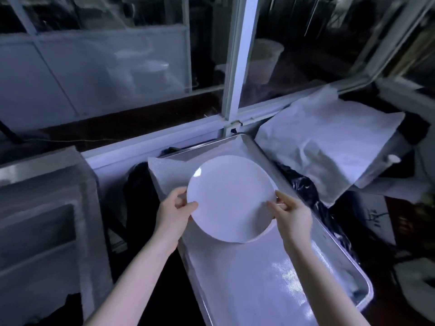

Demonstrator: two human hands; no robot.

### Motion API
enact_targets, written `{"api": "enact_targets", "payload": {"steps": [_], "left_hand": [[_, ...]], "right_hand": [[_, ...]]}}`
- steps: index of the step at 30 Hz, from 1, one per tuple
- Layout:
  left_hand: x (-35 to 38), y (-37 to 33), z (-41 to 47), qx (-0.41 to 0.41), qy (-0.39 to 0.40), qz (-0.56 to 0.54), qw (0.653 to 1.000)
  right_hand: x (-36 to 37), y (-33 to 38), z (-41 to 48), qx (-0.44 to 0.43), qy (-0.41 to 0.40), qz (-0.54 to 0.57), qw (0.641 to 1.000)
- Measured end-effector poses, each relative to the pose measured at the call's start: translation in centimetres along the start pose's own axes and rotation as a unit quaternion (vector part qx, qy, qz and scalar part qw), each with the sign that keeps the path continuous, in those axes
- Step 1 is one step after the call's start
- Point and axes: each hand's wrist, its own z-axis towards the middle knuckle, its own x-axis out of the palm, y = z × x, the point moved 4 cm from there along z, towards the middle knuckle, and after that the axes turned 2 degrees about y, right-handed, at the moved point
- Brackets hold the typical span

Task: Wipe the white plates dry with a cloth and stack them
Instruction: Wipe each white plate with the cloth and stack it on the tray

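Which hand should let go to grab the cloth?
Probably the right hand: the white cloth lies on its side. The left hand grips the plate and could keep hold.

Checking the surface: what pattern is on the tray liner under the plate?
A fine white mesh weave on the tray liner, clearest in the head view.

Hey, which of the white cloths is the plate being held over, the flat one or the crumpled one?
The flat cloth lining the metal tray. Both hands, left hand and right hand, hold the plate above it; the crumpled cloth lies off to the right.
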Motion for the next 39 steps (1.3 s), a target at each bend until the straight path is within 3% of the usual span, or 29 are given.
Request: {"api": "enact_targets", "payload": {"steps": [8,18,31,39], "left_hand": [[5.0,1.5,2.4,0.017,-0.030,0.169,0.985],[6.6,1.5,2.6,0.084,-0.077,0.329,0.937],[6.1,2.1,2.9,0.106,-0.108,0.301,0.941],[8.2,4.2,4.3,-0.084,-0.031,0.096,0.991]], "right_hand": [[-0.4,-4.3,3.9,0.081,0.016,0.015,0.996],[-0.1,-5.9,4.9,0.099,0.024,-0.004,0.995],[0.1,-6.6,5.5,0.077,0.045,-0.010,0.996],[2.4,-6.1,5.8,0.114,0.133,0.027,0.984]]}}
